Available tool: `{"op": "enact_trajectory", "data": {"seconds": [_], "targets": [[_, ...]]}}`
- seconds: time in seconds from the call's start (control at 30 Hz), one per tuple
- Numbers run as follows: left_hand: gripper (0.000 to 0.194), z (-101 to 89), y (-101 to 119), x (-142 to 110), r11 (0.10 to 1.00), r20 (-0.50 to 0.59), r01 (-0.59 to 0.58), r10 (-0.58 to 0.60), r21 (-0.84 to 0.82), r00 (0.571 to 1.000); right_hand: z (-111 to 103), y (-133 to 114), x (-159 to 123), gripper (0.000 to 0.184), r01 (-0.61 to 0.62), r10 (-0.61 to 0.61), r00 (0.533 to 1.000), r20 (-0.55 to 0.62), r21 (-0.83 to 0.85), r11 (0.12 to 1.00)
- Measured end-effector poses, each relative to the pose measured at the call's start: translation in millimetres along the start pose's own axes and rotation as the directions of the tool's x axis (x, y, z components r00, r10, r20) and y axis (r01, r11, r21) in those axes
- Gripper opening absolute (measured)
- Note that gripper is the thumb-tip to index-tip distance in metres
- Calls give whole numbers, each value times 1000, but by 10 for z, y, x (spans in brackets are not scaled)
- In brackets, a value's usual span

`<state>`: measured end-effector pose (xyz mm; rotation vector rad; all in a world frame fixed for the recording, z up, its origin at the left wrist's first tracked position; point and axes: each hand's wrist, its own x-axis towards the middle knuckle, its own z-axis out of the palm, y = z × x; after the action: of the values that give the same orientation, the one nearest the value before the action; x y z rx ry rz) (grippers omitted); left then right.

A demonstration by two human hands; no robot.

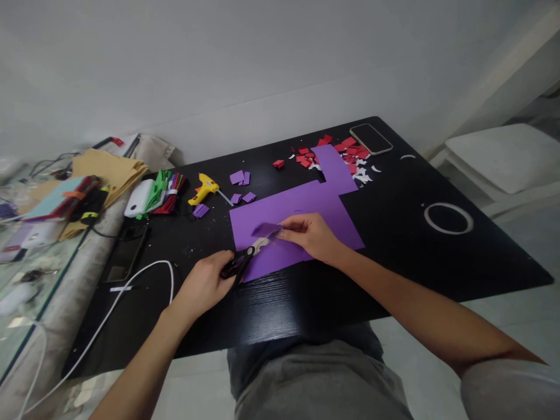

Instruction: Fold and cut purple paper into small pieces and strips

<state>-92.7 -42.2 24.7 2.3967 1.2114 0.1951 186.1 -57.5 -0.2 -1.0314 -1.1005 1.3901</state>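
My left hand (205,284) is closed round the black handles of a pair of scissors (247,255), whose blades point up and right. A small purple strip (266,229) sits at the blade tips, pinched by the fingers of my right hand (310,233). Both hands hover over a large purple foam sheet (301,216) lying flat on the black table (394,245). Several small purple squares (240,178) lie beyond the sheet.
A yellow glue gun (205,188) and a bundle of coloured sheets (166,191) lie at the back left. Red and white scraps (350,154) surround a phone (370,138) at the back right. A white ring (448,218) lies right. A white cable (131,286) and dark phone (126,252) lie left.
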Motion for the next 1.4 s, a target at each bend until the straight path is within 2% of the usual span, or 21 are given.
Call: {"op": "enact_trajectory", "data": {"seconds": [0.17,0.43,0.67,1.07,1.2,1.3,1.4], "targets": [[19,14,-13,-9,1000,-7,-8,8,-9,1000,-1,7,0,15,7,-7,1000,7,-20,1000],[26,30,-40,-17,1000,-3,6,-6,-17,1000,5,27,6,18,26,-26,999,28,-8,1000],[24,36,-50,-36,999,11,9,-8,-40,1000,-1,21,2,13,31,-31,999,9,-60,998],[25,36,-70,2,996,14,27,-25,-88,1000,11,15,1,17,-7,6,1000,-2,-99,995],[33,4,-68,52,980,-58,122,-132,-155,990,21,8,3,15,11,-13,1000,-20,-80,997],[37,-38,-47,177,933,-91,212,-248,-292,965,23,3,5,15,16,-19,999,-34,-75,997],[38,-75,18,365,896,-142,207,-281,-392,949,13,6,5,17,3,-8,998,-66,-62,998]]}}
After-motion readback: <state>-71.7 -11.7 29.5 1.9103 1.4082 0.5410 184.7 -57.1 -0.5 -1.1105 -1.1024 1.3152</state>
